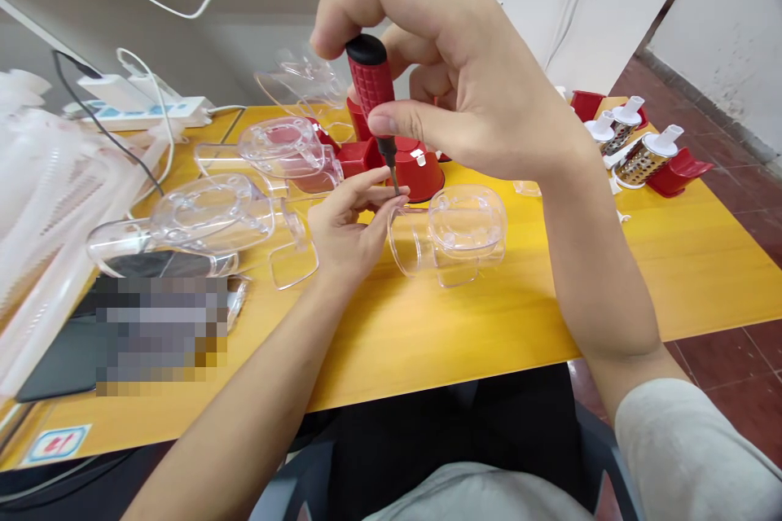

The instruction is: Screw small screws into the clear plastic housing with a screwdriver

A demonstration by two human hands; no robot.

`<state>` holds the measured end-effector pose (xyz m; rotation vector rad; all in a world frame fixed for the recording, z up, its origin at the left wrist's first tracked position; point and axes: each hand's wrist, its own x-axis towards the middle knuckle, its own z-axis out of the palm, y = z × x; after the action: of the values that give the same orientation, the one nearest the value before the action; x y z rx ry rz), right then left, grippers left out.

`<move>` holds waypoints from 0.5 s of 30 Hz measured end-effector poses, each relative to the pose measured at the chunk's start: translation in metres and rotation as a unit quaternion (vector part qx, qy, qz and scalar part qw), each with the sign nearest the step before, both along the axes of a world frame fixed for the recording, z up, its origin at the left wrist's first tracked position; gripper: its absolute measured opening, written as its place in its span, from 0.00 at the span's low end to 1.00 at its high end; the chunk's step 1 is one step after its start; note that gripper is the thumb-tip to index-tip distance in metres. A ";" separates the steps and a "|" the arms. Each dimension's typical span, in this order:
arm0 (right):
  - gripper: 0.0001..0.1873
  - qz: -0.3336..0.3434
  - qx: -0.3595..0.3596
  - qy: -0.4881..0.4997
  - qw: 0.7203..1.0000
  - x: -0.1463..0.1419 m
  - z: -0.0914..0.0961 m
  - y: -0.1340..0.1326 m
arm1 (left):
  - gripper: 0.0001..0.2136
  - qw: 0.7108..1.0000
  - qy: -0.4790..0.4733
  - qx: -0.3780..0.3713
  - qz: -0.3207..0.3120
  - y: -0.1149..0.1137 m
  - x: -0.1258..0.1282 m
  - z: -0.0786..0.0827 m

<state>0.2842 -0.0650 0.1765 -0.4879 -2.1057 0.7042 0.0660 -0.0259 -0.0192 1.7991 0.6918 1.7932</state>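
Note:
A screwdriver (pixel 372 85) with a red ribbed handle and black cap is held upright by my right hand (pixel 482 73), thumb on the handle's lower side and index finger over the top. Its thin shaft points down to the pinched fingertips of my left hand (pixel 348 232). What those fingertips hold at the screwdriver's tip is too small to make out. Right beside them a clear plastic housing (pixel 467 232) lies on the table, its round open end toward my left hand. Red plastic parts (pixel 421 179) sit just behind the screwdriver.
More clear housings (pixel 211 212) lie to the left on the yellow table (pixel 452 342), near a dark flat device (pixel 61 350) and plastic bags (pixel 54 203). A power strip (pixel 171 114) stands behind. Metal grater drums (pixel 644 159) and red parts (pixel 678 172) occupy the right end.

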 end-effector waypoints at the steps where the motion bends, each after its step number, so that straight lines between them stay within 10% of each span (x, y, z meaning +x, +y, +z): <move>1: 0.17 -0.002 0.012 0.011 1.000 -0.001 -0.002 0.003 | 0.19 1.000 0.000 0.006 0.001 0.000 0.000 0.000; 6: 0.26 -0.001 0.103 0.093 0.990 -0.005 -0.015 0.024 | 0.20 0.999 0.006 0.039 0.006 0.000 0.002 0.003; 15: 0.13 -0.090 0.035 -0.012 0.995 0.006 0.008 -0.002 | 0.20 1.000 0.005 0.012 0.011 0.000 0.003 0.000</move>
<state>0.2898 -0.0668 0.1846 -0.6406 -2.0709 0.5223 0.0685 -0.0261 -0.0194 1.8226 0.7001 1.8156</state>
